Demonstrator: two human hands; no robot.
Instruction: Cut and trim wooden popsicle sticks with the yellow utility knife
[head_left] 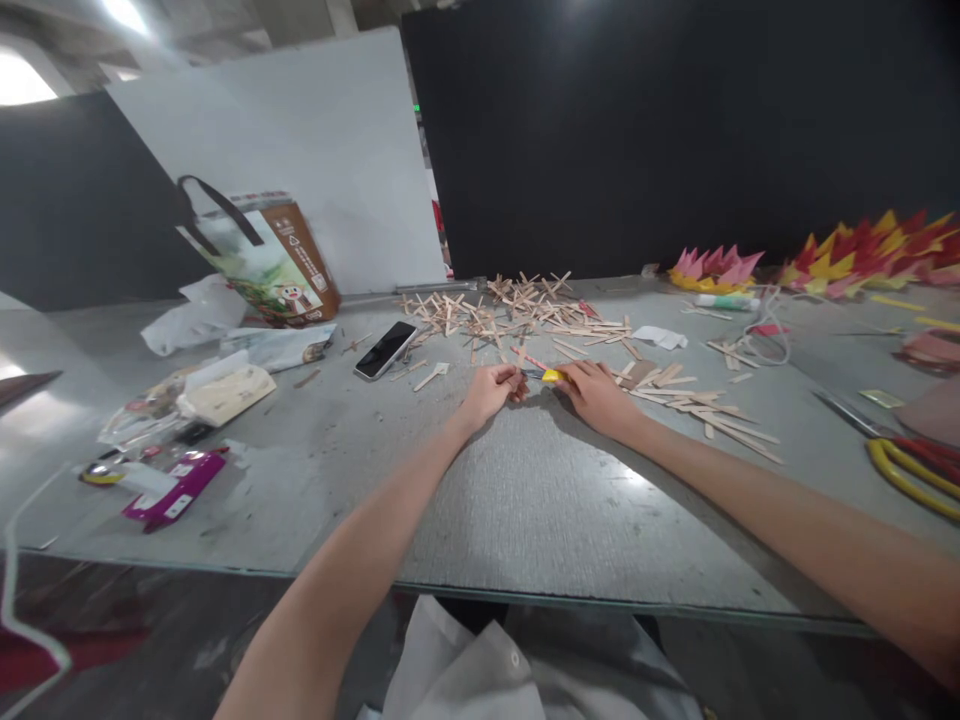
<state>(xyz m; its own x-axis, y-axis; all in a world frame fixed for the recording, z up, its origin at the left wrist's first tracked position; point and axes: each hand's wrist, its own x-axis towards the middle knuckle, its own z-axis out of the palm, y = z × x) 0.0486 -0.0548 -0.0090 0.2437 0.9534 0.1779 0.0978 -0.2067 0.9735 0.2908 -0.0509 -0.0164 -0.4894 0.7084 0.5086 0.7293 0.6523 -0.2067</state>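
My right hand (pixel 592 390) is closed around a yellow-handled craft knife (pixel 553 376), whose dark blade points left toward my other hand. Fingers pinched together, my left hand (pixel 493 390) grips a pale wooden craft stick (pixel 521 356) that pokes up above the fingertips near the blade. Whether the blade touches the stick I cannot tell. Just beyond both hands lies a large loose pile of wooden sticks (pixel 525 305). Beside my right wrist, longer sticks (pixel 705 408) are spread on the grey table (pixel 525 510).
A phone (pixel 385 350) lies left of the pile. Further left are a printed carry bag (pixel 277 260), plastic wrapping and a purple packet (pixel 176 488). At right are scissors (pixel 911 475) with yellow handles, a glue stick (pixel 726 301) and folded paper pieces (pixel 862 260). Dark panels stand behind.
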